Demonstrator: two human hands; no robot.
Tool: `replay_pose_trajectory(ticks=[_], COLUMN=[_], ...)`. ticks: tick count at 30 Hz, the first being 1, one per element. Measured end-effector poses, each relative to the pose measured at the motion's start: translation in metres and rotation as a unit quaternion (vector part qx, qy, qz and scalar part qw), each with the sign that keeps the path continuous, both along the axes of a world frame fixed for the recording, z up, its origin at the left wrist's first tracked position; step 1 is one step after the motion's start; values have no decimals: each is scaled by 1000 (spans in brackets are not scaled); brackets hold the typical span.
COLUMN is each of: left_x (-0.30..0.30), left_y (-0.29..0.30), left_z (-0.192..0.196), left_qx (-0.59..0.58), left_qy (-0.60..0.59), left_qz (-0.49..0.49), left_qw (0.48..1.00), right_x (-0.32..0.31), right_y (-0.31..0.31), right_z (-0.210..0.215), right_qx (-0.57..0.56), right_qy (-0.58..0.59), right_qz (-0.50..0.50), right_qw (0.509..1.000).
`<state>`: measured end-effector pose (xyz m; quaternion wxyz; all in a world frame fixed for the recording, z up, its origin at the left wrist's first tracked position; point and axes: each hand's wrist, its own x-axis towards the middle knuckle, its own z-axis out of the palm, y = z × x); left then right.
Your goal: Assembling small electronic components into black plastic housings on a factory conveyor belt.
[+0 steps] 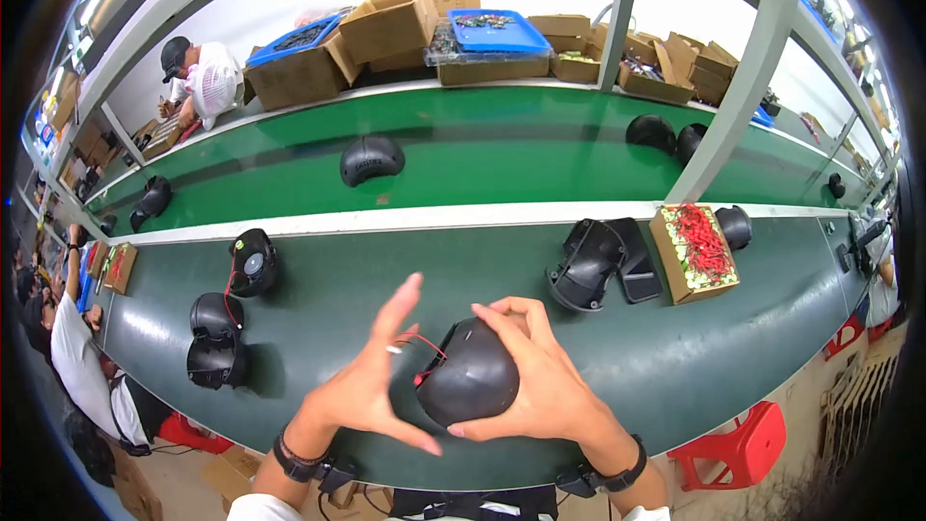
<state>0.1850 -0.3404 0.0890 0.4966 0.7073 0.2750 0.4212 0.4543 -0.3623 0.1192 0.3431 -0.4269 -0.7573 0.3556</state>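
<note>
My right hand [545,376] is wrapped around a rounded black plastic housing [473,386], thumb below and fingers over the top, just above the dark green workbench [328,328]. A thin red wire [424,339] loops out of the housing's left side. My left hand [362,381] is open beside that wire, fingers and thumb spread wide, holding nothing. To the left lie a black shell with a round silver part [254,264] and more black shells [215,342], linked by a red wire. Open black shells [586,265] rest beyond my right hand.
A cardboard box [664,249] of red wires stands at right. Behind a pale rail, a green conveyor [540,150] carries black shells [372,160]. Grey posts [743,87] rise there. Co-workers sit at left [82,367] and far left. A red stool [757,444] stands lower right.
</note>
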Motion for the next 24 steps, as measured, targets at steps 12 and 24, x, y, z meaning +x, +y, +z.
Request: replay_pose_trajectory(ticks=[12, 24], left_x=[11, 13], left_y=[6, 2], left_z=[-39, -37], left_qx=[14, 19], left_qy=[6, 15], left_qz=[-50, -41], left_qw=[999, 999], right_x=[-34, -31], right_y=[-9, 0], right_z=[-51, -55], right_qx=[71, 108], right_qy=[136, 169], right_qz=[-52, -67], right_qw=[987, 977])
